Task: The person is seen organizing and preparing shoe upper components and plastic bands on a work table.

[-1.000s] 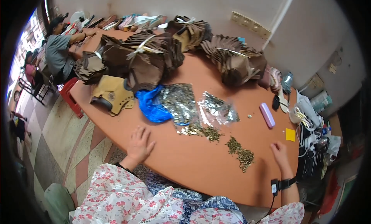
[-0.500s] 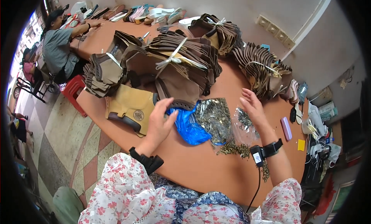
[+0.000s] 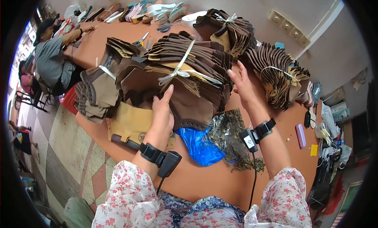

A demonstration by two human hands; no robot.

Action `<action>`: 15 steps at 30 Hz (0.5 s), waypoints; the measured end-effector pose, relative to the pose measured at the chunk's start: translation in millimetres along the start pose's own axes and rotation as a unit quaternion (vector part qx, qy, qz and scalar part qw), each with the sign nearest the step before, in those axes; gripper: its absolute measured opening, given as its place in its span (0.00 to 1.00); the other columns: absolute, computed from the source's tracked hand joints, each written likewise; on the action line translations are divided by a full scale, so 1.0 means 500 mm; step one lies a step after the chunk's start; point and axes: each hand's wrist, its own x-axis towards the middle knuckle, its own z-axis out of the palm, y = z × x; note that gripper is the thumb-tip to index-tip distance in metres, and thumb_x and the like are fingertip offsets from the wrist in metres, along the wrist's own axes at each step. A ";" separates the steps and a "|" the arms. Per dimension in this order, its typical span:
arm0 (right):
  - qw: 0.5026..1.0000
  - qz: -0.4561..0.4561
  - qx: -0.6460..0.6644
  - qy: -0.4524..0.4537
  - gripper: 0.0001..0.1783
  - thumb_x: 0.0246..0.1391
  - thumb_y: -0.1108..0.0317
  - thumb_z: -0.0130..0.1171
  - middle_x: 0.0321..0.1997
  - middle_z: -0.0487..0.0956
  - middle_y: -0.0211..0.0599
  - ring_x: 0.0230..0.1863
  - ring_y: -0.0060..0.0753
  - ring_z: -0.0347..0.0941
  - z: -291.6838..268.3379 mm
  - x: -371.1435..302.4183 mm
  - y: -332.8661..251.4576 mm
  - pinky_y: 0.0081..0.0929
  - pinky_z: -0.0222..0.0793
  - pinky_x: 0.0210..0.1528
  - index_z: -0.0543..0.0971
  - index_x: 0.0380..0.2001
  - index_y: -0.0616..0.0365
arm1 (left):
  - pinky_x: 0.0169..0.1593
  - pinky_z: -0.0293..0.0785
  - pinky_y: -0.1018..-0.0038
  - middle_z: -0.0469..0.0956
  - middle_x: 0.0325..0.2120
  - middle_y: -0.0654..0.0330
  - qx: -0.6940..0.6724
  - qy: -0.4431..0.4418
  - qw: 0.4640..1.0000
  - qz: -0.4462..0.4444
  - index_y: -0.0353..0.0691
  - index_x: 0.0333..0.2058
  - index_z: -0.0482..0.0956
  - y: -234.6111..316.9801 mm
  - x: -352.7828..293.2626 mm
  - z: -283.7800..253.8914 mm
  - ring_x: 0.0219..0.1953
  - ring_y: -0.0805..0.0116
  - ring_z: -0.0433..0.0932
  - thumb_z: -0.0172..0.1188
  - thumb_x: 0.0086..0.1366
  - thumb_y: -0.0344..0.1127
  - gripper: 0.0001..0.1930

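Note:
A large bundle of dark brown leather pieces point(image 3: 197, 102), tied with a white strip, lies in the middle of the table between my hands. My left hand point(image 3: 162, 114) is against its near left side, thumb raised and apart from the fingers, some of which are hidden. At the bundle's right side, my right hand point(image 3: 245, 86) is open with its fingers stretched out. Beneath my left wrist is a tan leather piece point(image 3: 134, 117) with a dark edge. A blue plastic bag point(image 3: 201, 149) and a clear bag of small metal eyelets point(image 3: 227, 127) sit just nearer than the bundle.
More tied leather bundles stand at left point(image 3: 98, 86), far back point(image 3: 240, 31) and right point(image 3: 275, 74). Loose eyelets point(image 3: 250, 165) lie on the orange table point(image 3: 212, 184). A pink case point(image 3: 301, 136) is at right. Scissors point(image 3: 142, 38) lie behind; a person point(image 3: 55, 59) sits far left.
Both hands have moved farther in, from above the near bags to the two sides of the large bundle. The view has shifted slightly.

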 end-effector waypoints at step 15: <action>0.978 -0.196 0.063 -0.041 0.28 0.43 0.80 0.56 0.50 0.72 0.41 0.54 0.32 0.67 0.067 0.016 0.087 0.24 0.62 0.56 0.69 0.52 0.60 | 0.57 0.67 0.65 0.72 0.50 0.58 -0.068 -0.079 0.994 -0.025 0.37 0.53 0.67 -0.019 0.035 -0.012 0.52 0.63 0.70 0.68 0.54 0.43 0.31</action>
